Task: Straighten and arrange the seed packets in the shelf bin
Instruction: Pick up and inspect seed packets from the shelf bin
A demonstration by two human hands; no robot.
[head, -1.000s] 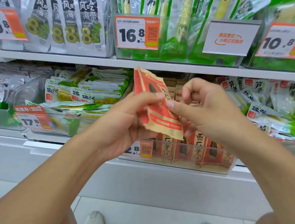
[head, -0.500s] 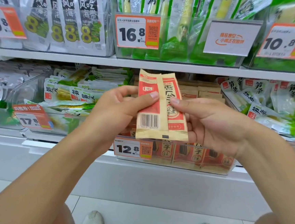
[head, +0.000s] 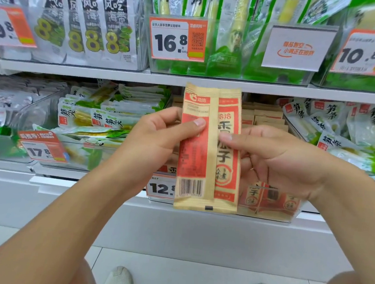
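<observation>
I hold one red and tan seed packet [head: 207, 166] upright in front of the lower shelf, its back with the barcode facing me. My left hand [head: 157, 139] pinches its left half, thumb on the red panel. My right hand [head: 278, 158] pinches its right half, thumb on the printed characters. Behind the packet is the clear shelf bin [head: 273, 214] with more red seed packets [head: 265, 196] standing at its front and tan packet tops [head: 265, 119] further back.
A 12.8 price tag [head: 161, 188] sits on the bin's front. To the left is a bin of green and white packs [head: 97, 120], to the right another [head: 341, 132]. The upper shelf edge [head: 187, 80] runs just above the packet. My shoes [head: 120, 281] stand on the tiled floor.
The packet was tilted and twisted a second ago; it now stands straight and flat with its back toward me, held a little higher. Both hands keep hold of it.
</observation>
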